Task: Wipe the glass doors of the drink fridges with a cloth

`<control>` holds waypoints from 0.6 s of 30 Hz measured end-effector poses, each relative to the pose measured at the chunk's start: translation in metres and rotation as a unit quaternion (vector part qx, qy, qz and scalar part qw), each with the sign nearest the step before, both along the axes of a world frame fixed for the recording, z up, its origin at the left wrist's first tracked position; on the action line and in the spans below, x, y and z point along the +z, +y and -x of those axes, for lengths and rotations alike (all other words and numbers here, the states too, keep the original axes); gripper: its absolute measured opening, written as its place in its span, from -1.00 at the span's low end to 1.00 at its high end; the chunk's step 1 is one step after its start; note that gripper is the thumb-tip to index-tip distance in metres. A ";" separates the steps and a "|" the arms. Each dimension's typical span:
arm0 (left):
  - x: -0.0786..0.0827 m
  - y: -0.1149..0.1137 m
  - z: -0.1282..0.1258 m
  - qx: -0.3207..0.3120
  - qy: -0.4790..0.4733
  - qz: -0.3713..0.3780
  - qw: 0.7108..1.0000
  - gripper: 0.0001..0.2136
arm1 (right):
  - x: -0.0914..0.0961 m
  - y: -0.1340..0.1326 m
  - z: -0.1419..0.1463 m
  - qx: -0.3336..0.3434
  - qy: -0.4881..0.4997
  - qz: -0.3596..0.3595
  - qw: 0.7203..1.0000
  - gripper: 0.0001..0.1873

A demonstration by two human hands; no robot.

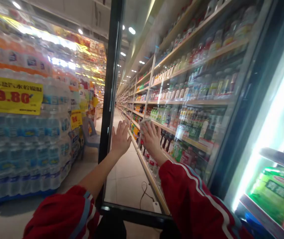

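Observation:
A framed glass door (129,186) of a drinks fridge stands in front of me. My left hand (121,140) lies against the glass near the frame's left side, fingers spread and nothing in it. To its right, my right hand (152,138) presses a pale, crumpled cloth (145,122) on the pane. Its fingers lie over the cloth, which shows at the fingertips and is partly hidden by them. Through or in the glass appear long shelves of bottled drinks (166,114).
Stacked packs of bottled water (25,156) with a yellow price sign (11,96) stand at the left. Behind them is a grey plastic chair (92,136). At the right, lit fridge shelves hold a green pack (276,189). A thin cable (143,194) shows low in the glass.

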State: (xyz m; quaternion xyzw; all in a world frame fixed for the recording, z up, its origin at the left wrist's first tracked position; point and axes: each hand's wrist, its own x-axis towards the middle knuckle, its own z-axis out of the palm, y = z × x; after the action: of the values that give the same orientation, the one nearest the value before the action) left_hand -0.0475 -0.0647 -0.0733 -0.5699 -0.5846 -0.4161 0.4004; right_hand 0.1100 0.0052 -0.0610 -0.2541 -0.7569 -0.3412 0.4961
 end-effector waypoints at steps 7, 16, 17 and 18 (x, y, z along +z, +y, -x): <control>0.004 -0.014 0.016 0.014 0.000 -0.019 1.000 -0.53 | 0.015 -0.004 0.021 0.014 0.000 0.008 1.000 -0.58; 0.003 -0.024 0.028 0.029 -0.011 -0.052 0.998 -0.52 | 0.015 -0.014 0.056 0.040 -0.080 0.013 0.996 -0.55; 0.003 -0.025 0.030 0.031 -0.012 -0.055 0.998 -0.52 | 0.012 -0.015 0.060 0.047 -0.097 0.008 0.994 -0.55; 0.003 -0.026 0.033 0.031 -0.012 -0.058 0.998 -0.51 | 0.011 -0.016 0.063 0.052 -0.105 0.004 0.993 -0.55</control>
State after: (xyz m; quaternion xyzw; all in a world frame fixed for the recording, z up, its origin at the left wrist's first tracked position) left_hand -0.0804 -0.0904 -0.0705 -0.5220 -0.5815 -0.4435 0.4390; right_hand 0.0469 -0.0107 -0.0497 -0.1791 -0.8185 -0.3364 0.4300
